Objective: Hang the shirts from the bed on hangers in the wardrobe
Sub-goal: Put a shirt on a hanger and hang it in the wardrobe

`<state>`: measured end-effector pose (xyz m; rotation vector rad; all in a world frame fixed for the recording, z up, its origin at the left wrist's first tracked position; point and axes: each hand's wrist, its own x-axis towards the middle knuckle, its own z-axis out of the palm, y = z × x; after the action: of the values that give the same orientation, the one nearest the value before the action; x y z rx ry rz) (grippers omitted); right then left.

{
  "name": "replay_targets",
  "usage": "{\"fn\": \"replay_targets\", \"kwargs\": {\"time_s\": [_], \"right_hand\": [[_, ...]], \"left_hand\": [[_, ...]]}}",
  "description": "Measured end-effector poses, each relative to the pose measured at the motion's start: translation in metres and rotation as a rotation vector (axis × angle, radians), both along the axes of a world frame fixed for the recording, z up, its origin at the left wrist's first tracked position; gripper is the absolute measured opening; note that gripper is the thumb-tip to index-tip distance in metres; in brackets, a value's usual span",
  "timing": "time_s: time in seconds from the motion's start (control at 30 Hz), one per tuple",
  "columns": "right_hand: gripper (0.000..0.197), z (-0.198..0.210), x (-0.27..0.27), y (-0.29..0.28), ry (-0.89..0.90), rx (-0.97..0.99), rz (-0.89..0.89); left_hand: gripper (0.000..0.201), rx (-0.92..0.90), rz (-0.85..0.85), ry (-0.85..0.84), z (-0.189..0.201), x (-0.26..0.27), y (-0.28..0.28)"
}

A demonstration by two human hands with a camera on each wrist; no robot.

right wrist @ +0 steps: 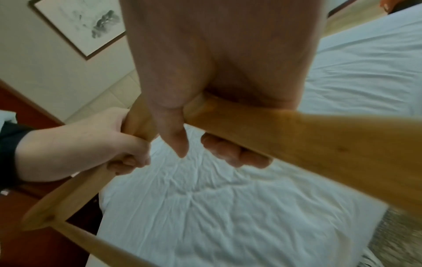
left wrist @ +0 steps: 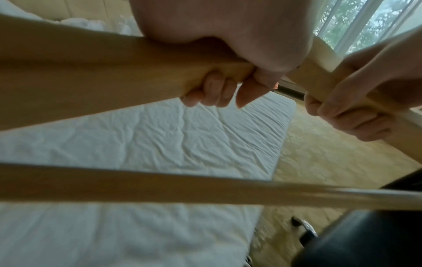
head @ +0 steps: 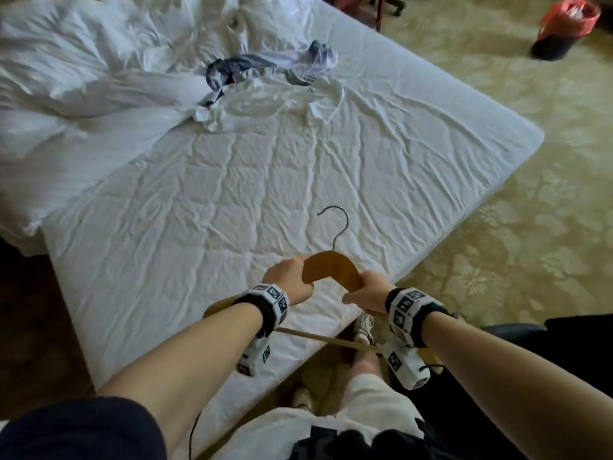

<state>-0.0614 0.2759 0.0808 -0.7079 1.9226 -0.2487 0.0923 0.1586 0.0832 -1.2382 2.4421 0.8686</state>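
Note:
A wooden hanger with a metal hook is held over the near corner of the bed. My left hand grips its left shoulder and my right hand grips its right shoulder, fingers curled round the wood in both wrist views. The hanger and its crossbar fill the left wrist view; the hanger crosses the right wrist view too. A white shirt and a blue-and-lilac shirt lie crumpled far up the bed. The wardrobe is out of view.
A bunched white duvet covers the bed's far left. Patterned carpet runs along the right, with a bin lined in red at the far right. A dark chair stands close on my right. A framed picture hangs on the wall.

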Motion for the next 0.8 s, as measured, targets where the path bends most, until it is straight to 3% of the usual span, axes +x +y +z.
{"fn": "replay_targets", "kwargs": {"time_s": [0.27, 0.43, 0.53, 0.6, 0.8], "right_hand": [[0.034, -0.005, -0.175, -0.14, -0.437, -0.147, -0.2], [0.045, 0.003, -0.253, -0.222, -0.654, -0.096, -0.137], [0.036, -0.012, -0.275, -0.26, -0.55, -0.15, -0.246], [0.036, -0.026, -0.291, -0.285, -0.41, -0.218, -0.322], [0.032, -0.059, -0.37, -0.363, -0.15, -0.285, -0.447]], "left_hand": [[0.044, -0.041, -0.112, -0.063, 0.004, -0.176, -0.125], [0.019, -0.116, -0.249, -0.083, -0.005, -0.262, -0.196], [0.045, -0.17, -0.348, -0.02, -0.011, -0.298, -0.24], [0.066, -0.21, -0.318, -0.018, -0.013, -0.311, -0.273], [0.062, -0.27, -0.062, -0.119, -0.033, -0.327, -0.396]]}}
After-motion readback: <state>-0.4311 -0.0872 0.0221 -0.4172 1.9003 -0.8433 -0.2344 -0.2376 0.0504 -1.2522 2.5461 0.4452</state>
